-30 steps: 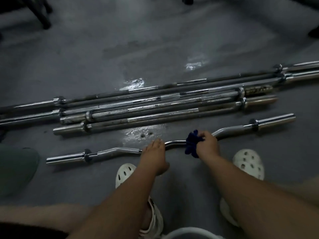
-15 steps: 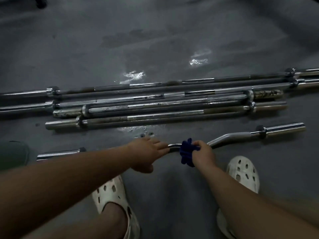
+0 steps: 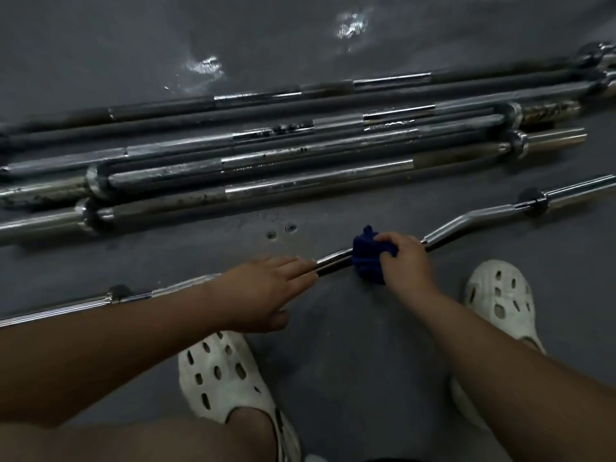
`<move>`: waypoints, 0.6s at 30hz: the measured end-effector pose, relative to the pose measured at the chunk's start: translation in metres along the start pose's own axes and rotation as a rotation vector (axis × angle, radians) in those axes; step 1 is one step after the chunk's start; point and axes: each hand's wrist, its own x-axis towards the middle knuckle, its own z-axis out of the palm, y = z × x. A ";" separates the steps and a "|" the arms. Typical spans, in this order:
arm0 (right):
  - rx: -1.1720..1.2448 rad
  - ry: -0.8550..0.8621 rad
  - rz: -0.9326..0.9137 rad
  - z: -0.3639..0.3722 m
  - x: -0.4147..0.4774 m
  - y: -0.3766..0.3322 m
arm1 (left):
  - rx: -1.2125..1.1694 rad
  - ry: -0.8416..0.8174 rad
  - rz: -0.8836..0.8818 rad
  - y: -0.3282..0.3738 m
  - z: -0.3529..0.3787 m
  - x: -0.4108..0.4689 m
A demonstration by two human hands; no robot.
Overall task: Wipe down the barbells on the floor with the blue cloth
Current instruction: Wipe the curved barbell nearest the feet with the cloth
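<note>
On the grey floor (image 3: 350, 361) the long straight steel barbells (image 3: 300, 181) lie in a row, spotty; they likely need wiping. The shiny bent bar (image 3: 466, 220) lies nearest. The left hand (image 3: 263, 291) rests on it, fingers straight. The right hand (image 3: 406, 265) squeezes the bunched blue cloth (image 3: 366, 258) round its middle. The cloth has hardly moved since before.

- the floor (image 3: 350, 361) is dark grey and smooth with a dull sheen, and it fills the whole view.
- two bright glare patches lie on its far part, one (image 3: 205, 66) left of centre, the other (image 3: 351, 25) further right and further off.
- two small round marks (image 3: 291, 227) sit close together mid-floor.
- the light is dim, the shadows soft.
</note>
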 end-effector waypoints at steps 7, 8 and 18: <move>-0.025 0.136 0.025 0.018 0.010 0.011 | -0.156 0.156 -0.078 -0.012 0.054 0.018; -0.072 0.131 0.017 0.027 0.008 0.012 | -0.183 0.189 -0.092 -0.010 0.057 0.020; -0.265 0.196 -0.093 0.039 0.009 0.046 | -0.152 0.210 -0.241 0.007 0.078 0.001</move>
